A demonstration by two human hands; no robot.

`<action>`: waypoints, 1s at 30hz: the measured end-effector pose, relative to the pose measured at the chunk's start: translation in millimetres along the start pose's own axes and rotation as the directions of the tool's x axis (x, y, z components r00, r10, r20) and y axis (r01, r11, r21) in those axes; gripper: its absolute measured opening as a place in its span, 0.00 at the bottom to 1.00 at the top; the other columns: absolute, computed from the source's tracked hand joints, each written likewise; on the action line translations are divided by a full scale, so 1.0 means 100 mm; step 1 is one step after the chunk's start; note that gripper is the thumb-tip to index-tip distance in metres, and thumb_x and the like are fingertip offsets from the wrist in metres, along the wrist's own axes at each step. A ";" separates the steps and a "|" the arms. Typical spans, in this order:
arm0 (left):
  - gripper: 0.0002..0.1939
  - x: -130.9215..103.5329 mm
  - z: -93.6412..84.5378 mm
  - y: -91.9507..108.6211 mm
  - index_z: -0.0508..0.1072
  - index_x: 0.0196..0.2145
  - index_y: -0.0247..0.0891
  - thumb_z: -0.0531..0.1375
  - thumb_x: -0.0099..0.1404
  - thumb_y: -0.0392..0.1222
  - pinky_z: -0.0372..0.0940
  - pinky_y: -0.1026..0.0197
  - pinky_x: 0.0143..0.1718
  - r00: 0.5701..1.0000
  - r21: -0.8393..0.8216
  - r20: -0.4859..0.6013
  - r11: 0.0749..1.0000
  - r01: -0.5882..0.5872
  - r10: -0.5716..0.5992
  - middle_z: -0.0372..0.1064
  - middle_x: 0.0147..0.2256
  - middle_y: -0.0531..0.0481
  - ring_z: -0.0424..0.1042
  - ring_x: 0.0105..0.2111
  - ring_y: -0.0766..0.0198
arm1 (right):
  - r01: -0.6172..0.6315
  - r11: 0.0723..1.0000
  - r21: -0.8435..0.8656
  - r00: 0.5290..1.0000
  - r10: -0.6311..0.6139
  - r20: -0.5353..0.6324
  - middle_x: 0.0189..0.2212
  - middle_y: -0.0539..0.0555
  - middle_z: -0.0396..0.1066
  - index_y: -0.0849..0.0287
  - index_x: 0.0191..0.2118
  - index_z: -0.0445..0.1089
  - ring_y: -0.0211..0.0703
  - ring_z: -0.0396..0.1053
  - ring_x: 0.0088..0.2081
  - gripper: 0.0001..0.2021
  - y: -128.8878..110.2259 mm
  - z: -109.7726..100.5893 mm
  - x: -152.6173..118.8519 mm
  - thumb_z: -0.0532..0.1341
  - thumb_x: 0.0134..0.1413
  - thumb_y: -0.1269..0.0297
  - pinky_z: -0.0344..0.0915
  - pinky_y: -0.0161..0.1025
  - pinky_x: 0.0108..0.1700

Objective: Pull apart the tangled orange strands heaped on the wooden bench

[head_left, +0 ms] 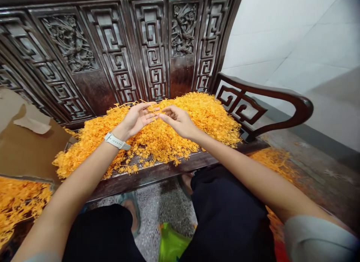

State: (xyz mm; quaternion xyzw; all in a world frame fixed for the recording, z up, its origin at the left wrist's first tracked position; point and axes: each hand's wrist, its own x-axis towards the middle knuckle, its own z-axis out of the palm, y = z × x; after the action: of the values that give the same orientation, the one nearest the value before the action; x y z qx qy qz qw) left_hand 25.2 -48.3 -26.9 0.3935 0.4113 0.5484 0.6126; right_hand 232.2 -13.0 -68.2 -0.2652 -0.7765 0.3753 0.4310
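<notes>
My left hand (140, 117), with a pale watch (117, 140) on the wrist, is held palm up over a large heap of orange plastic flower-like pieces (197, 115). Between its thumb and bent fingers lies a thin orange plastic sprig (153, 109). My right hand (177, 120) meets it from the right, thumb and forefinger pinched on the near end of the same sprig. Both hands are just above the heap, fingertips almost touching. Fine details of the sprig are too small to make out.
The heap lies on a dark carved wooden bench (180, 167) with a curved armrest (281, 100) at right. A cardboard box (30, 142) stands at left, near more orange pieces (22, 202). Other orange pieces (277, 162) lie at right. A green bag (172, 243) is on the floor between my legs.
</notes>
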 end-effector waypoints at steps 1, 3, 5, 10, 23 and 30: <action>0.15 -0.01 0.02 0.00 0.79 0.50 0.31 0.62 0.67 0.39 0.74 0.51 0.56 1.000 -0.026 0.005 1.000 0.004 -0.004 0.80 0.48 0.33 0.81 0.48 0.51 | -0.007 0.999 -0.044 1.000 0.007 -0.008 0.35 0.52 0.73 0.59 0.49 0.72 0.40 0.66 0.32 0.21 0.00 0.01 -0.01 0.68 0.61 0.47 0.62 0.42 0.37; 0.16 -0.01 0.05 -0.01 0.77 0.52 0.31 0.61 0.68 0.38 0.74 0.49 0.57 1.000 -0.069 0.019 0.998 0.001 0.000 0.80 0.50 0.32 0.81 0.51 0.49 | -0.007 0.992 -0.127 1.000 0.008 0.003 0.36 0.52 0.72 0.59 0.51 0.72 0.40 0.66 0.32 0.22 0.04 0.02 -0.01 0.72 0.57 0.51 0.63 0.42 0.38; 0.16 -0.01 0.06 -0.01 0.76 0.53 0.31 0.60 0.70 0.35 0.75 0.51 0.54 1.000 -0.069 0.016 0.997 -0.015 0.016 0.80 0.51 0.32 0.81 0.50 0.50 | -0.007 0.988 -0.154 0.999 0.012 0.033 0.36 0.51 0.71 0.58 0.51 0.72 0.39 0.66 0.32 0.20 0.11 0.01 0.00 0.72 0.56 0.57 0.64 0.43 0.39; 0.08 0.04 -0.01 -0.01 0.77 0.48 0.34 0.59 0.76 0.38 0.77 0.59 0.44 0.991 0.014 -0.088 0.995 -0.102 0.103 0.82 0.47 0.36 0.83 0.42 0.58 | -0.092 0.996 -0.022 0.995 0.093 0.045 0.32 0.51 0.72 0.59 0.40 0.72 0.39 0.65 0.31 0.09 0.26 -0.07 0.02 0.69 0.58 0.61 0.63 0.42 0.38; 0.14 0.38 -0.38 0.06 0.69 0.32 0.36 0.53 0.70 0.21 0.71 0.68 0.26 0.798 -0.062 -0.597 0.987 -0.150 0.084 0.70 0.23 0.53 0.74 0.22 0.67 | 0.067 0.975 0.210 0.611 -0.207 0.764 0.33 0.49 0.74 0.60 0.34 0.70 0.36 0.72 0.36 0.07 -0.68 0.08 -0.32 0.61 0.62 0.77 0.68 0.38 0.43; 0.09 0.29 -0.57 0.28 0.78 0.41 0.33 0.58 0.72 0.37 0.79 0.58 0.38 0.913 -0.068 -0.403 0.993 -0.098 0.063 0.82 0.39 0.37 0.83 0.37 0.55 | 0.061 0.991 0.119 0.877 -0.111 0.468 0.51 0.59 0.76 0.58 0.50 0.73 0.46 0.75 0.49 0.10 -0.40 -0.10 -0.17 0.64 0.65 0.64 0.73 0.47 0.53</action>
State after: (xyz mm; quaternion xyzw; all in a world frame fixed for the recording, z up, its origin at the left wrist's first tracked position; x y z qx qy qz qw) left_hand -36.1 -14.8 -22.6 0.2626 0.4871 0.6594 0.5089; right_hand 245.5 -45.4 -40.9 -0.1086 -0.8493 0.4479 0.2573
